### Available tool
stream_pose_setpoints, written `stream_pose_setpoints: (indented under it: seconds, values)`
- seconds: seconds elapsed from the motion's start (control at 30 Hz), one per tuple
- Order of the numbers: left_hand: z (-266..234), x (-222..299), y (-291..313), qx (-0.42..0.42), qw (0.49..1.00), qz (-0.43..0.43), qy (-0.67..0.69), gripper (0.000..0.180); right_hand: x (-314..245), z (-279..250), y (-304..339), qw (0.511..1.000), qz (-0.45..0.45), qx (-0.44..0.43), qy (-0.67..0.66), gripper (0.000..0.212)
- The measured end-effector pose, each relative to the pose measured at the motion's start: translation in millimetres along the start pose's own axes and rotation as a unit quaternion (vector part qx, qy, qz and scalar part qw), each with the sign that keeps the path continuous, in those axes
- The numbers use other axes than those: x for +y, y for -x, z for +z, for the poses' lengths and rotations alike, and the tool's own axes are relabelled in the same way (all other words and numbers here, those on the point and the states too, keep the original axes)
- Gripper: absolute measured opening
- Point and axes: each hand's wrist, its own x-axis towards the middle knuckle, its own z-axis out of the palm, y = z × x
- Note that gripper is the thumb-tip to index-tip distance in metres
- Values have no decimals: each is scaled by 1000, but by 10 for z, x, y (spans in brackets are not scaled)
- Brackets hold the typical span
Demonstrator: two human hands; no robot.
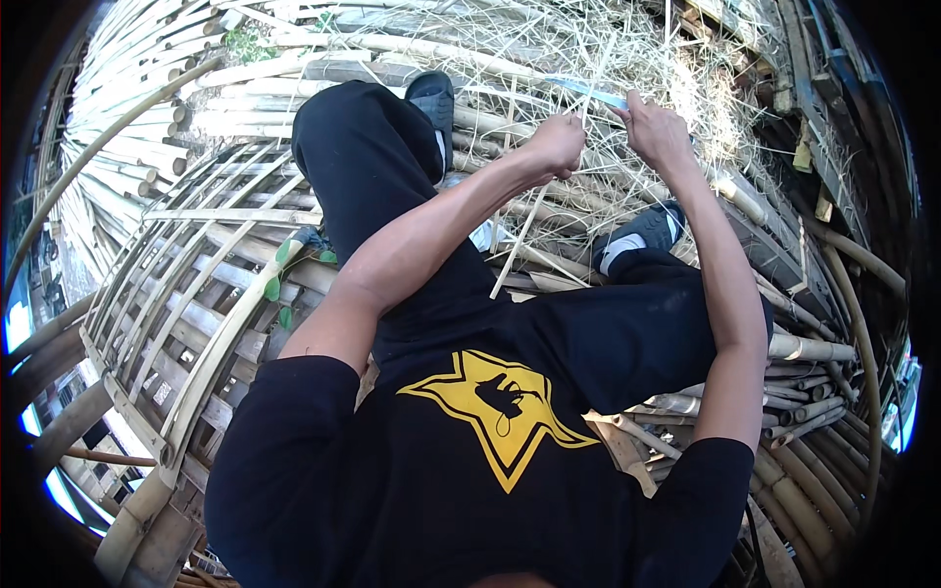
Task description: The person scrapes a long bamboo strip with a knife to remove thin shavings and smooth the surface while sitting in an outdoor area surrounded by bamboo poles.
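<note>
My left hand (559,145) is closed round a thin, pale bamboo strip (520,241), which slants from beyond the fist back between my knees. A little to the right, my right hand (657,127) grips a knife (605,97). Its handle is hidden in my fingers, and its narrow, bluish blade points left and away from me. Blade and strip cross just beyond my left fist; I cannot tell whether they touch. Under both hands lies a litter of pale bamboo shavings (637,181).
A woven bamboo lattice (211,284) stands at my left, with a leafy green vine (272,288) beside it. Cut bamboo poles (127,147) are piled at the far left. More poles (809,402) are stacked at my right. My sandalled feet (431,103) rest among the shavings.
</note>
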Motion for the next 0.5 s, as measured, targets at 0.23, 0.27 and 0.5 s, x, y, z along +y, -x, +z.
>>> stream_pose_setpoints:
  seconds: [0.23,0.27,0.5]
  values:
    - [-152,93,-10,-107,994,14,37,33,223,111,6,952,61,-112,-280,50]
    - [-162,110,-7,-104,994,15,38,33,222,115,-6,952,59,-112,-280,50]
    - [-151,39,-82,-25,993,54,-103,34,221,213,-47,890,115,-200,-393,48]
